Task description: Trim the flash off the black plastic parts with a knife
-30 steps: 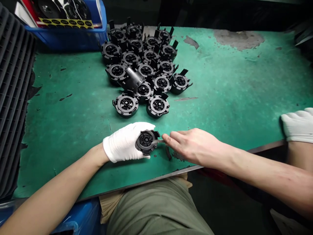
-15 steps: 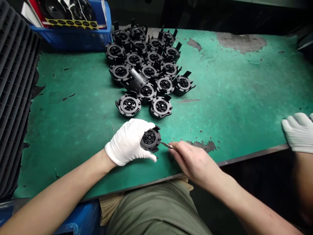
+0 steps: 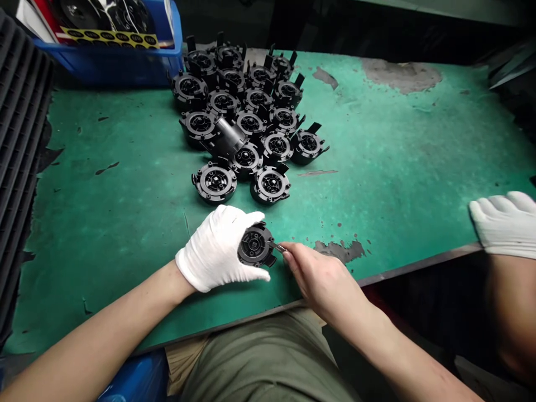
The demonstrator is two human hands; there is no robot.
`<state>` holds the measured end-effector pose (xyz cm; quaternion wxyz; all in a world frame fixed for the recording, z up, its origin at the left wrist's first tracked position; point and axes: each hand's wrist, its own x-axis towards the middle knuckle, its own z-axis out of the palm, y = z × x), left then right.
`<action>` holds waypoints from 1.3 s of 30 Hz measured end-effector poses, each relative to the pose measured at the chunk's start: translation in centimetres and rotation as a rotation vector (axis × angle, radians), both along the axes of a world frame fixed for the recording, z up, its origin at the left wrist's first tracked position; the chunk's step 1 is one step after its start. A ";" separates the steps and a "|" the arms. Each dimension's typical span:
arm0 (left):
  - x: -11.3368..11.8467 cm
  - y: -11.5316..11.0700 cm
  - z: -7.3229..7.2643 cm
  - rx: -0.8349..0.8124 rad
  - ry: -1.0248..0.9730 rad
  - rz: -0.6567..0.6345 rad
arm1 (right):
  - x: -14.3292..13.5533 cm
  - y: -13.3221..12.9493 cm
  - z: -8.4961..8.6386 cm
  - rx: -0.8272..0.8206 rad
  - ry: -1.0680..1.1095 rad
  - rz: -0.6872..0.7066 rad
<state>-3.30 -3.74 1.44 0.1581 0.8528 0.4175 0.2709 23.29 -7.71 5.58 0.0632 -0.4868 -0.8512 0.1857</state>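
My left hand (image 3: 220,248), in a white glove, is wrapped round the left side of a round black plastic housing (image 3: 253,245), whose ringed face with clips points up. Bare, my right hand (image 3: 320,273) pinches a thin metal blade-like tool (image 3: 277,246); it could be a knife or tweezers. The tool's tip touches or hovers at the housing's right rim; I cannot tell which. Beyond my hands stand several similar black housings (image 3: 215,182) in a cluster, and a black cylindrical part (image 3: 230,137) lies tilted on top of them.
A blue bin (image 3: 113,67) with packed items stands at the back left. Black ridged trays (image 3: 20,167) are stacked along the left edge. Another person's white-gloved hand (image 3: 505,223) rests at the right edge of the green worktable (image 3: 397,162).
The housing has turned a little in my left hand. My right hand has moved slightly left, bringing the tool further over the rim. The whole view has shifted a little.
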 end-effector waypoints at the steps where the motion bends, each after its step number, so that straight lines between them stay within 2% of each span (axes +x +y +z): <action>1: 0.1 -0.1 0.0 0.008 0.000 0.004 | -0.1 -0.2 0.1 0.013 0.005 -0.001; 6: 0.2 -0.2 0.1 0.032 0.006 0.010 | 0.2 -0.4 0.3 0.081 -0.012 0.005; 12: 0.3 -0.2 -0.1 0.020 -0.029 -0.001 | 0.5 -0.3 0.7 0.210 -0.114 0.088; 16: 0.2 -0.2 -0.2 -0.050 -0.079 -0.008 | 0.4 0.0 1.4 0.219 -0.137 0.172; 23: 0.2 0.1 -0.3 -0.061 -0.114 -0.040 | 0.7 1.1 1.7 0.220 -0.190 0.236; 35: 0.2 0.1 -0.3 -0.085 -0.109 -0.045 | -0.1 1.7 2.3 0.279 -0.262 0.222; 39: 0.0 0.2 -0.3 -0.119 -0.132 -0.065 | 0.5 1.6 2.0 0.302 -0.197 0.229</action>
